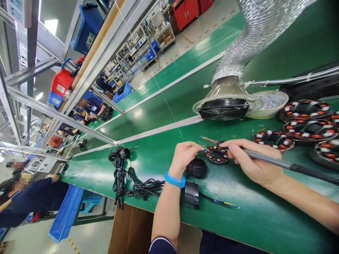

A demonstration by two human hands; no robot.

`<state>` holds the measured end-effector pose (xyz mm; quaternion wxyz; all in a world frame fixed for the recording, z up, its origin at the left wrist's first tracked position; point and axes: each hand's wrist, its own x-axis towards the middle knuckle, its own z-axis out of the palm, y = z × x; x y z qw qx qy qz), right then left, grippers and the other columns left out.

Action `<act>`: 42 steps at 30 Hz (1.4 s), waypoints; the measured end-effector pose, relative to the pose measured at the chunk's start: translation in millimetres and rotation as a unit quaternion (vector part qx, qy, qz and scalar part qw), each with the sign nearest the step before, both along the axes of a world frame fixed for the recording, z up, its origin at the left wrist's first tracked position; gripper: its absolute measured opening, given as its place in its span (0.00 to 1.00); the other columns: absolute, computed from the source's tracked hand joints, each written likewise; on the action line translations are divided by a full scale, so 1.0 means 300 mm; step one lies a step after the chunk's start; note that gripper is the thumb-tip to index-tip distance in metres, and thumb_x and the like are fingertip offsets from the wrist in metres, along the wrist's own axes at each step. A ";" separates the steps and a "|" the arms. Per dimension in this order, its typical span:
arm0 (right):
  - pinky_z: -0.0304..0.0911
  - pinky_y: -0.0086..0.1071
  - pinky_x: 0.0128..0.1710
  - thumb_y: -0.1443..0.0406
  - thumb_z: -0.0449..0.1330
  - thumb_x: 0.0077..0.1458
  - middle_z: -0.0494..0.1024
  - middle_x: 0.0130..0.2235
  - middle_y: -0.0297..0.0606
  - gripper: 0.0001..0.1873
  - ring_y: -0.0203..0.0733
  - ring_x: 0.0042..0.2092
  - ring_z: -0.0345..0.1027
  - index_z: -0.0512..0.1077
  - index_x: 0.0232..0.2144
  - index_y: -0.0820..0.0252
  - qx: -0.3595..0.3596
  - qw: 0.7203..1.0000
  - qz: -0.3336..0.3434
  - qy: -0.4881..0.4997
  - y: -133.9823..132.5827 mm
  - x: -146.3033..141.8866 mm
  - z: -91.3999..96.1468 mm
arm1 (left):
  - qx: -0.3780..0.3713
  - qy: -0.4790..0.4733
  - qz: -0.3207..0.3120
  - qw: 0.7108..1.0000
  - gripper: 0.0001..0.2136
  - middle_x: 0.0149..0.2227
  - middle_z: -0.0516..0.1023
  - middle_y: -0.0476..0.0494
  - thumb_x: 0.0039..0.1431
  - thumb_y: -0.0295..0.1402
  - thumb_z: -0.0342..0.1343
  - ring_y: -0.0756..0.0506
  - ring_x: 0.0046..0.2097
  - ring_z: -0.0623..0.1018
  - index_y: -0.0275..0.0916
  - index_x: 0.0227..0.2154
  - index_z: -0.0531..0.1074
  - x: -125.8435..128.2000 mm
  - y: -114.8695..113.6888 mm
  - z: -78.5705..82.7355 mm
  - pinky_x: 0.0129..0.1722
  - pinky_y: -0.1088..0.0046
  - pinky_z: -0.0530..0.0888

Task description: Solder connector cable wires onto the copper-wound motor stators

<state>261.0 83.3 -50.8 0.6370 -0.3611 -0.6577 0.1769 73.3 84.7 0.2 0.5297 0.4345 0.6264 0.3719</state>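
My right hand is closed around a soldering iron, whose thin tip points left toward my left hand. My left hand, with a blue band on the wrist, pinches thin coloured wires at its fingertips. Just below the iron's tip, between the two hands, a motor stator with orange, white and black windings rests on the green bench. A round black housing sits under my left hand. Beside my left forearm lies a ribbed black cylinder, with a cable ending in bare coloured wires.
A fume extractor fan on a foil duct stands behind my hands, next to a cream bowl. More stators sit at right. Coiled black cables lie at left. Co-workers are farther down the line.
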 end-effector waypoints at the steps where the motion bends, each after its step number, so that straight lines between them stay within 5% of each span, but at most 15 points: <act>1: 0.70 0.25 0.28 0.64 0.58 0.70 0.80 0.25 0.30 0.12 0.32 0.22 0.72 0.81 0.37 0.57 0.008 1.000 -0.001 -0.010 0.004 -0.007 0.001 | -0.001 0.001 0.000 1.000 0.05 0.18 0.58 0.58 0.54 0.30 0.63 0.56 0.23 0.54 0.35 0.25 0.75 0.000 0.001 -0.001 0.25 0.74 0.48; 7: 0.75 0.31 0.43 0.64 0.62 0.69 0.84 0.45 0.39 0.11 0.40 0.41 0.81 0.80 0.51 0.53 0.046 0.996 0.060 -0.056 0.049 -0.055 -0.032 | 0.018 0.027 -0.026 0.999 0.07 0.20 0.63 0.56 0.55 0.33 0.64 0.55 0.23 0.58 0.35 0.27 0.75 -0.006 -0.004 -0.016 0.27 0.74 0.53; 12: 0.74 0.29 0.43 0.65 0.59 0.71 0.80 0.48 0.39 0.18 0.37 0.42 0.79 0.76 0.60 0.50 0.044 0.990 0.081 -0.103 0.077 -0.078 -0.084 | 0.048 0.049 -0.072 0.995 0.06 0.21 0.65 0.56 0.59 0.33 0.60 0.54 0.22 0.63 0.37 0.29 0.73 -0.010 -0.022 -0.009 0.26 0.75 0.59; 19: 0.73 0.27 0.43 0.66 0.56 0.72 0.78 0.46 0.39 0.18 0.35 0.42 0.77 0.75 0.60 0.53 0.064 0.986 0.086 -0.125 0.088 -0.082 -0.120 | 0.012 0.059 -0.115 0.992 0.11 0.27 0.74 0.51 0.64 0.38 0.61 0.55 0.23 0.70 0.37 0.31 0.72 -0.028 -0.031 0.015 0.26 0.76 0.67; 27: 0.74 0.28 0.41 0.64 0.58 0.72 0.79 0.45 0.40 0.14 0.36 0.40 0.78 0.76 0.55 0.54 0.043 0.988 0.080 -0.128 0.059 -0.069 -0.088 | -0.043 -0.023 -0.109 0.993 0.12 0.23 0.63 0.57 0.61 0.36 0.63 0.58 0.20 0.56 0.37 0.27 0.68 -0.032 -0.022 -0.003 0.21 0.76 0.49; 35: 0.75 0.31 0.41 0.62 0.59 0.70 0.82 0.46 0.41 0.13 0.39 0.41 0.81 0.78 0.53 0.52 0.011 0.989 0.098 -0.110 0.046 -0.060 -0.071 | -0.067 -0.031 -0.064 0.995 0.08 0.22 0.61 0.58 0.57 0.31 0.64 0.58 0.21 0.54 0.37 0.27 0.69 -0.027 -0.026 0.005 0.21 0.76 0.46; 39: 0.75 0.30 0.43 0.62 0.62 0.68 0.85 0.44 0.38 0.11 0.39 0.40 0.81 0.80 0.50 0.51 0.028 0.996 0.063 -0.064 0.027 -0.036 -0.039 | -0.072 -0.027 -0.056 0.995 0.09 0.21 0.60 0.59 0.55 0.31 0.65 0.58 0.21 0.52 0.37 0.26 0.69 -0.025 -0.032 0.014 0.21 0.76 0.45; 42: 0.74 0.27 0.37 0.61 0.63 0.67 0.87 0.38 0.37 0.08 0.38 0.35 0.82 0.83 0.42 0.54 0.033 0.997 -0.031 -0.061 0.011 -0.001 -0.027 | -0.070 -0.014 -0.044 0.996 0.12 0.19 0.59 0.59 0.54 0.34 0.68 0.57 0.21 0.53 0.38 0.26 0.69 -0.020 -0.037 0.014 0.22 0.76 0.46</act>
